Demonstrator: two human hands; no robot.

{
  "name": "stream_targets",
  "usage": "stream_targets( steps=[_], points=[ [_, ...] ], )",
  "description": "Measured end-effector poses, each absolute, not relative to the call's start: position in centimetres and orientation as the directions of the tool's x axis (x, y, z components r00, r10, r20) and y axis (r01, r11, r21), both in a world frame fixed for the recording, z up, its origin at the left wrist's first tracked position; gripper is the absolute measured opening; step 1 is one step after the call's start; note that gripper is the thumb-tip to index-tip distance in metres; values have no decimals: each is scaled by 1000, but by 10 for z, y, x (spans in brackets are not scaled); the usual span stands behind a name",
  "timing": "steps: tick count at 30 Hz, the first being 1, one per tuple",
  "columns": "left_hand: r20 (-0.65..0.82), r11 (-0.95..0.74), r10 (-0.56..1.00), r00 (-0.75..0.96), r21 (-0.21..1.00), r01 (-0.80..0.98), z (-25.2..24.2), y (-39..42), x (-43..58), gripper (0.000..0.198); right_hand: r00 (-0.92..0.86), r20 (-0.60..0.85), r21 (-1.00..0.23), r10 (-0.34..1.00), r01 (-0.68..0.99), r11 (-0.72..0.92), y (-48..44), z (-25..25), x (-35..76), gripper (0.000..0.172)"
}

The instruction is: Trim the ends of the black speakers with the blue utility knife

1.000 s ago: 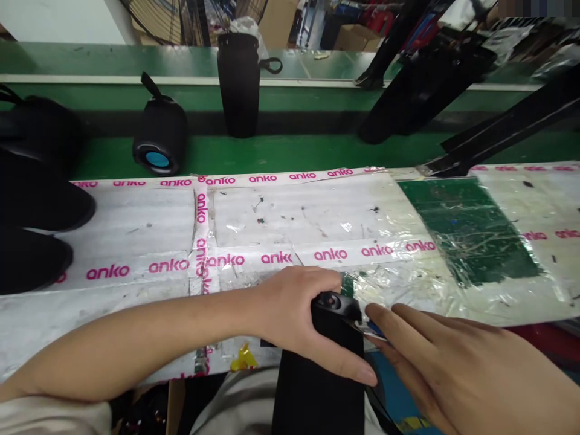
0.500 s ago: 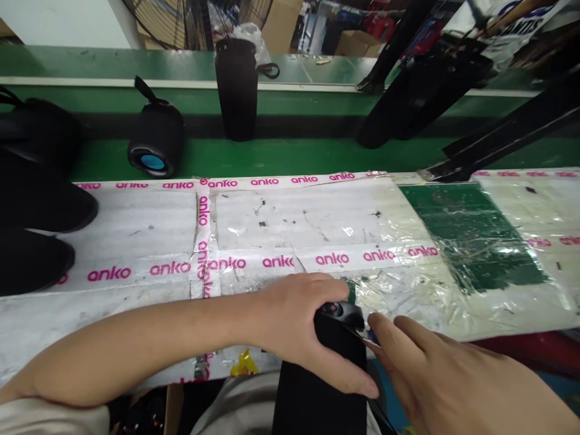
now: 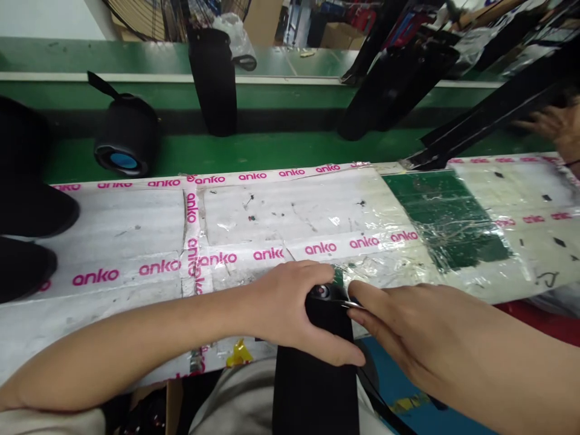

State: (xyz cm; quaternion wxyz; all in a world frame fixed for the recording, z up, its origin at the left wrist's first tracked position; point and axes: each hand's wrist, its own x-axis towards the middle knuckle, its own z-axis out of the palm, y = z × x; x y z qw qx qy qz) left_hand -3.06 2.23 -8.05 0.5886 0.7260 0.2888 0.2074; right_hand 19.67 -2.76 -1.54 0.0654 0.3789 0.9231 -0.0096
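Note:
A long black cylindrical speaker (image 3: 315, 386) leans between my lap and the table's near edge, its upper end toward the table. My left hand (image 3: 290, 308) is wrapped around that upper end, thumb across the near side. Pinched in the fingers of my right hand (image 3: 421, 329) is a thin, shiny metal tool (image 3: 351, 304); its exact kind is hard to make out. The tool's tip lies against the speaker's top end, beside a small round part (image 3: 321, 292). My fingers partly hide the rim there.
A worktable (image 3: 281, 208) covered in taped white sheeting lies ahead. Along the green surface behind stand a small round speaker (image 3: 127, 136), a tall black cylinder (image 3: 212, 84) and tilted dark cylinders (image 3: 380, 90). Dark rounded objects (image 3: 36, 205) crowd the left. Another person's hand (image 3: 555, 127) is far right.
My right hand has turned flatter, and the tool now lies across the speaker's top end. Another person's hand has appeared at the far right. The whole view has shifted slightly.

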Motion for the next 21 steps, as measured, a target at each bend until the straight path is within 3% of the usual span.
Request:
stream_targets(
  steps=[3,8,21],
  points=[
    [-19,-160,673,739,972,170,-86,21,-31,64,-782,-69,-13,620,622,783,-23,-11,200,22],
    [8,-186,672,741,970,158,-93,19,-30,70,-785,51,164,617,616,770,-35,-11,208,25],
    [35,-198,660,750,972,129,-98,18,-31,69,-757,-55,181,651,634,752,-48,-24,210,33]
  ],
)
